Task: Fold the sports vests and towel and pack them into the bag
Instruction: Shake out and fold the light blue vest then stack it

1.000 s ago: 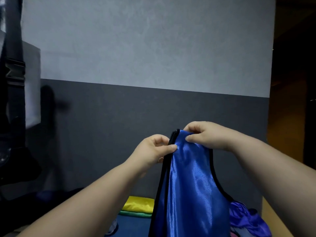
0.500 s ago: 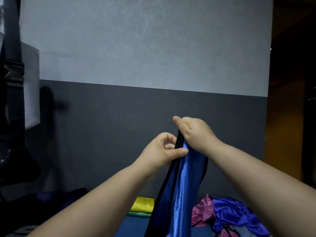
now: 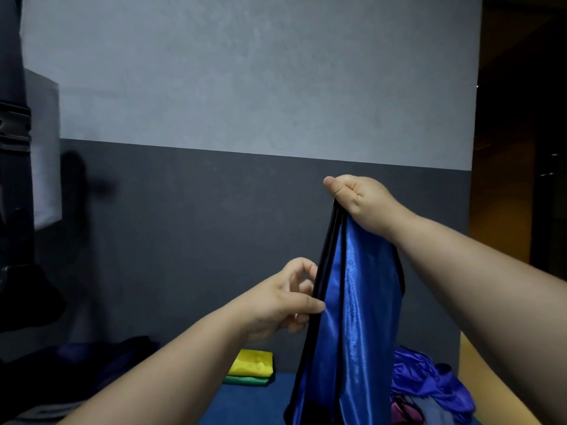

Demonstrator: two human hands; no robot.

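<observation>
A shiny blue sports vest (image 3: 352,326) with black trim hangs in the air in front of me, doubled lengthwise. My right hand (image 3: 357,199) grips its top straps, raised high. Lower down, my left hand (image 3: 285,299) pinches the black-trimmed left edge between thumb and fingers. A folded yellow vest (image 3: 252,362) lies on a folded green one (image 3: 247,380) on the blue surface (image 3: 245,406) below. A crumpled purple vest (image 3: 429,381) lies to the right, with a bit of pink fabric (image 3: 402,409) beside it.
A wall, pale grey above and dark grey below, stands close behind the surface. Dark bags or fabric (image 3: 92,363) lie at the lower left, and a black strap with a buckle (image 3: 13,127) hangs at the left edge.
My right hand has lifted the vest's top higher and to the right. My left hand has slid down the black left edge, stretching the vest between the two hands.
</observation>
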